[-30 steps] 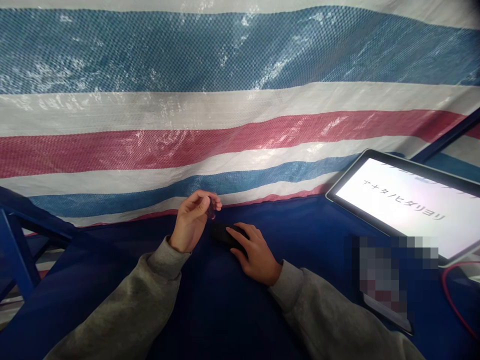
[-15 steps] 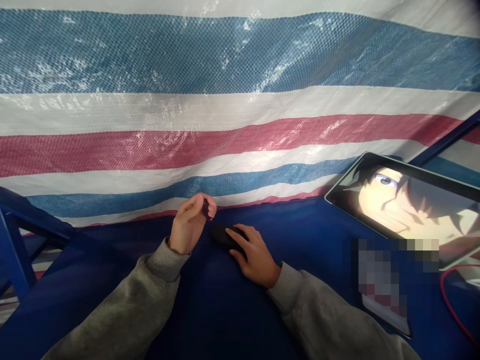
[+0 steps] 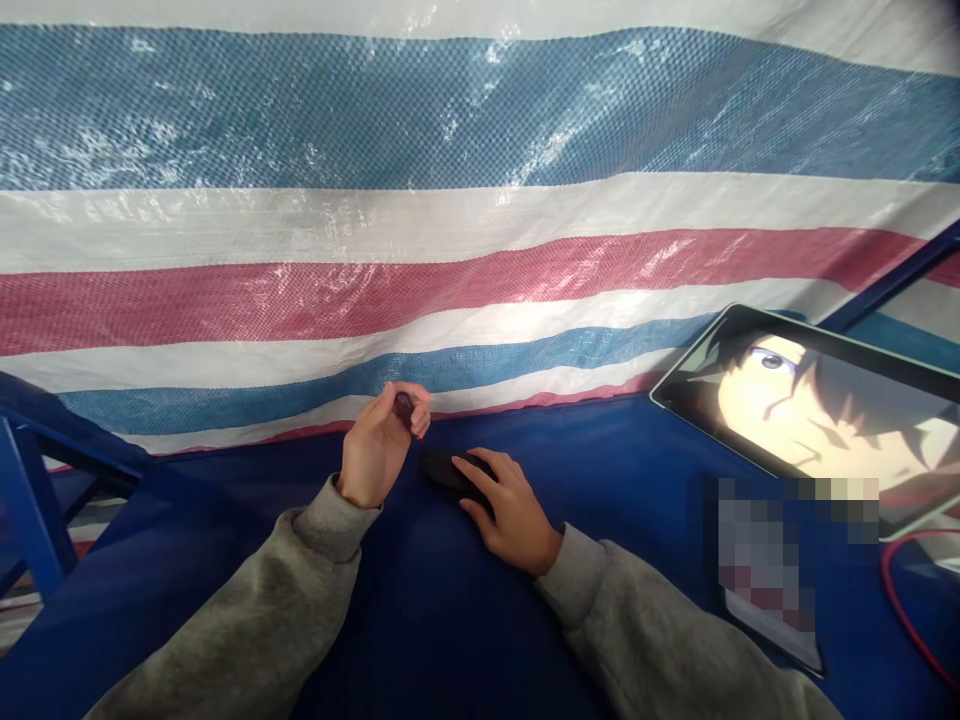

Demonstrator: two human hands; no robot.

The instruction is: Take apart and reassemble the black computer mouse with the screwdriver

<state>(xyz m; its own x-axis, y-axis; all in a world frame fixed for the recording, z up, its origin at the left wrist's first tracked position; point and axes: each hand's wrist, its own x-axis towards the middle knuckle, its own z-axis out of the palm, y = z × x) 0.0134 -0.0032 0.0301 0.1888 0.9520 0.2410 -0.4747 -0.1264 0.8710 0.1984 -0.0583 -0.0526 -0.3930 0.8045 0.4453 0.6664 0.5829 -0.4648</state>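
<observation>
My left hand (image 3: 375, 448) is raised just above the blue surface, its fingers curled around a small dark purple oval object (image 3: 403, 405). A thin red bit shows below that object, by my fingertips; I cannot make out its exact kind. To the right, my right hand (image 3: 514, 510) rests on a black computer mouse (image 3: 444, 472), fingers over its top and thumb along its near side. The mouse lies flat on the blue tabletop (image 3: 420, 620), a short way from my left hand.
On the right leans a tablet (image 3: 832, 400) showing a cartoon face. In front of it lies a phone-like device (image 3: 772, 625), partly pixelated, near a red cable (image 3: 907, 610). A striped tarpaulin (image 3: 450, 220) hangs behind the table, and a blue metal frame (image 3: 37, 500) stands at left.
The fingers of my left hand have shifted, and more of the purple object shows between them. My right hand and the mouse stay where they were.
</observation>
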